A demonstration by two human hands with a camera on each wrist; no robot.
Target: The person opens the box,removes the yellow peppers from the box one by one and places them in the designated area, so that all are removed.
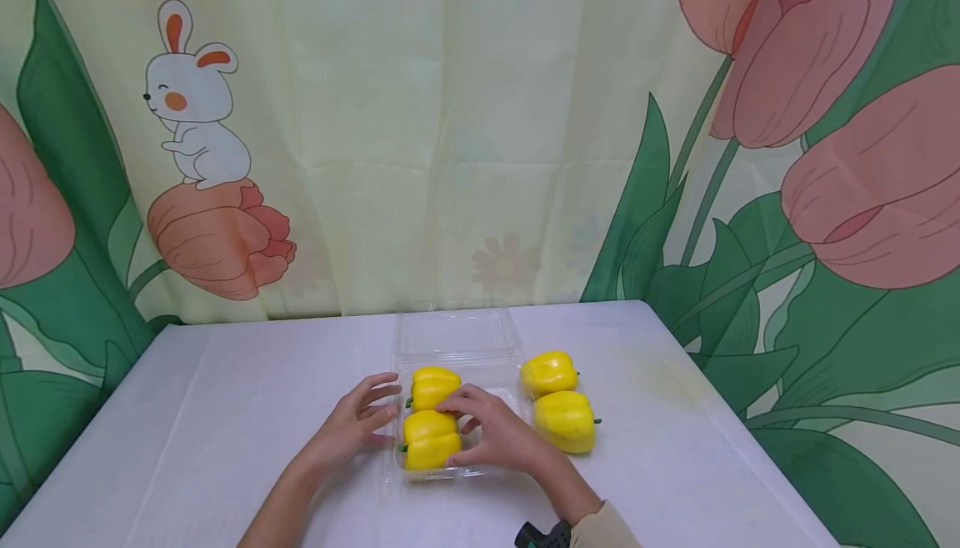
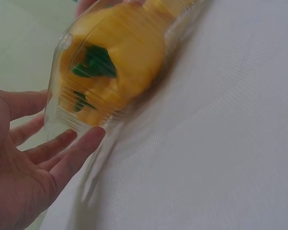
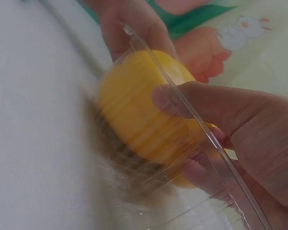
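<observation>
The left hand (image 1: 362, 423), fingers spread, borders a clear tray (image 1: 491, 374), ideally bracing it; inside sits a far pepper (image 1: 435, 386); the right hand (image 1: 501, 431) grips the near yellow pepper (image 1: 431, 439), best settled gently; two loose peppers (image 1: 550, 373) (image 1: 565, 423) lie rightward on the counter (image 1: 675, 473).

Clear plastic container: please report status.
Left hand beside clear plastic container. Right hand grips nearer yellow bell pepper inside. Two yellow bell peppers outside, right; apparently not blocking.
</observation>
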